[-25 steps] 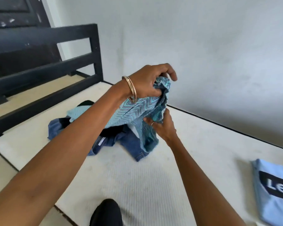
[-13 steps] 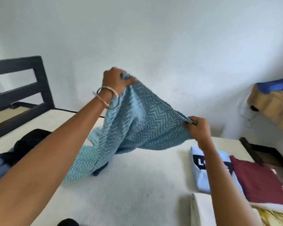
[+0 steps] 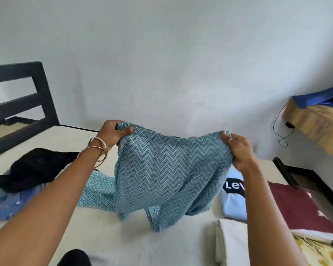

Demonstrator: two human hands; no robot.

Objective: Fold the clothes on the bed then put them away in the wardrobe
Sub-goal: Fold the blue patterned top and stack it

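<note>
The left hand and right hand each pinch a top corner of the blue zigzag cloth, holding it up and spread wide over the bed, probably to fold it.

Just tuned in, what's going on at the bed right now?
A person is holding up a teal zigzag garment over the bed, the left hand and the right hand each gripping a top corner, its lower end trailing on the mattress. It is not yet folded. A heap of dark clothes and jeans waits at the left; folded shirts, one light blue and one maroon, lie at the right.
</note>
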